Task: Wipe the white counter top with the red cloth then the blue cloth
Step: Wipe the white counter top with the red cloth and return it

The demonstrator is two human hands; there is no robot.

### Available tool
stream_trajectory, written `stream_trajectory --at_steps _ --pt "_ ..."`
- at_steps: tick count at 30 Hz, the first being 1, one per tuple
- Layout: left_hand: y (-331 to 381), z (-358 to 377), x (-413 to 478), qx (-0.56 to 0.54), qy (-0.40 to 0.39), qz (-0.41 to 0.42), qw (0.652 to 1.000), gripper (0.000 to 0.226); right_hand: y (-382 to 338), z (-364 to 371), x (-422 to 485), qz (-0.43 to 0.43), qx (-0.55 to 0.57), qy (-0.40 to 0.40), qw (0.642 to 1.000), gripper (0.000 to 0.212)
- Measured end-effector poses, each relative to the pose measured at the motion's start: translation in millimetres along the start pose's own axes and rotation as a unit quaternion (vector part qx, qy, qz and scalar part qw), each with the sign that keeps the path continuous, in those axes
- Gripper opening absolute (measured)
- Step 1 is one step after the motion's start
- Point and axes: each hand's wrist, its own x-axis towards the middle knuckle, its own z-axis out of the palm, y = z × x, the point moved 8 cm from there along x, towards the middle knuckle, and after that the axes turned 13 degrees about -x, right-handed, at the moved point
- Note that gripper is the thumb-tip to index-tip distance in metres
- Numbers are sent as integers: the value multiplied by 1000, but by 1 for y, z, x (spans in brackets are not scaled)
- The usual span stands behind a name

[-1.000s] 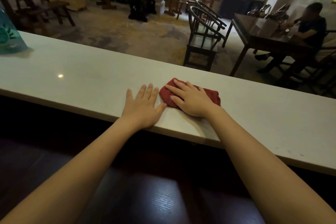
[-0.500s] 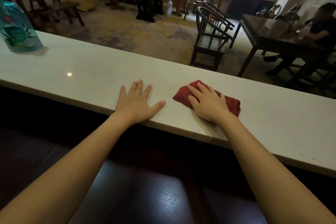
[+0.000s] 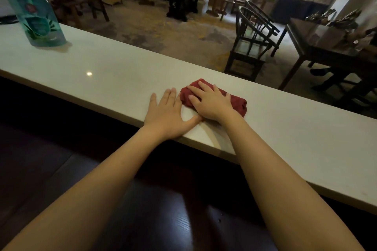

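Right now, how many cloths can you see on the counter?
1: a red cloth under the right hand, beside the left hand. No blue cloth shows; it may be out of view.

The red cloth [image 3: 236,102] is bunched into a small lump. It lies flat on the long white surface [image 3: 114,75], close to the near edge. The surface is smooth and shiny and runs from ten o'clock to four o'clock.
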Motion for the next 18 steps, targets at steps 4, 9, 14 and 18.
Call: stream_trajectory --at_steps 4,9,14,18 --pt "1 0 -1 -3 0 2 1000 106 19 2 -26 -39 9 9 999 48" --pt "1 0 -2 -4 -5 9 1000 116 62 14 -105 -36 18 18 999 47" --pt "0 -1 -3 1 -11 10 1000 117 97 22 -177 8 10 25 1000 45" --pt "0 -3 -4 6 -22 9 1000 114 145 26 -206 101 8 18 995 47"
